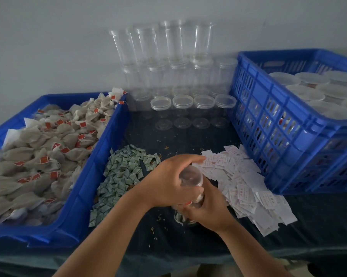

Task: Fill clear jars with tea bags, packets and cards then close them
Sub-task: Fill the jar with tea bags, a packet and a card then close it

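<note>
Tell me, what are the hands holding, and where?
A clear jar: the right hand grips its body, the left hand curls over its top.

On the table [288, 226], a tray [100, 162] of tea bags [38, 156] lies at the left and a crate [268, 124] of lidded jars [312, 88] at the right, with stacked empty jars [174, 62] behind, against the wall [48, 37]. Between them the packets [120, 176] lie just beside the tray and the cards [244, 184] beside the crate; between the two piles, at the front, the left hand [168, 182] and right hand [206, 208] hold a jar [191, 177]
</note>
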Tool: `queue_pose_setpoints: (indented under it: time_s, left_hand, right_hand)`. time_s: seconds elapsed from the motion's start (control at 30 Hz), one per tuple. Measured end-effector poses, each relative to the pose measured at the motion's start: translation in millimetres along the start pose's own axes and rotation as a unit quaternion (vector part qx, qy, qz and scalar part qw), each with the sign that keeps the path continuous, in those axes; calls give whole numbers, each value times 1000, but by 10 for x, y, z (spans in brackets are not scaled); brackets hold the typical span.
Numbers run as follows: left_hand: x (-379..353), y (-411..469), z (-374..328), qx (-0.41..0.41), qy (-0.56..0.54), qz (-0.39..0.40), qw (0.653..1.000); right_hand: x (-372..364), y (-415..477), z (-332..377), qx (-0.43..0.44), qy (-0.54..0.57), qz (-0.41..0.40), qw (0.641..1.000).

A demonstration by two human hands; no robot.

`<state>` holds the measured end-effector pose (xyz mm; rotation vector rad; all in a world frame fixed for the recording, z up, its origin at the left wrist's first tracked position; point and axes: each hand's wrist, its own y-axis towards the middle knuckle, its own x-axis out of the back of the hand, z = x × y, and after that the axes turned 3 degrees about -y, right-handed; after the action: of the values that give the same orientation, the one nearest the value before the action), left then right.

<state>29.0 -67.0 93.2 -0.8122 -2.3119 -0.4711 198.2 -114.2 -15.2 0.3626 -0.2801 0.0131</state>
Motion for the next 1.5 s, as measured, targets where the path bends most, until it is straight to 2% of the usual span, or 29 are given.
queue_pose_setpoints:
  time_s: [0.07, 0.17, 0.27, 0.3, 0.37, 0.43, 0.53, 0.63, 0.67, 0.73, 0.8, 0.87, 1.27, 1.5]
  left_hand:
    - [-12, -14, -56, 28, 79, -11, 996]
    - [-193, -65, -178, 116, 127, -50, 984]
    - [-340, -35, -262, 35, 177, -104, 978]
    - [-305, -19, -260, 6, 159, -93, 983]
    - [-148, -2, -185, -31, 88, -16, 996]
    - [26, -45, -100, -39, 62, 45, 996]
    - [110, -173, -30, 23, 149, 44, 988]
    - [76, -337, -47, 80, 146, 56, 985]
    - [29, -362, -91, 85, 126, 43, 987]
    - [-142, -331, -194, 97, 110, -36, 989]
    - [-331, -245, -276, 106, 139, -137, 975]
    - [-440, -161, -294, 96, 170, -185, 963]
    - [-247, -169, -62, 16, 82, -123, 989]
    - [-449, -162, -166, 87, 134, -206, 965]
  right_hand:
    - [-10, 8, 2, -4, -22, -6, 1000]
    - [-26, 13, 10, -14, -81, -15, 996]
    - [5, -19, -51, 18, -51, 16, 998]
    - [22, -33, -65, 27, -43, 19, 999]
    - [38, -50, -53, 32, -41, 21, 998]
    - [8, -43, -12, 26, -54, 20, 998]
    - [-24, -11, 25, 23, -75, -3, 997]
    - [-17, -23, 10, 24, -93, -11, 995]
    - [-15, -30, 10, 21, -105, -7, 994]
    - [-21, -35, 31, 13, -121, 2, 993]
    - [-20, -37, 24, 13, -128, 12, 992]
    - [-5, -41, -10, 4, -136, 15, 991]
    - [12, -11, -9, 8, -76, 11, 997]
    - [-4, 11, -20, 7, -105, -13, 994]
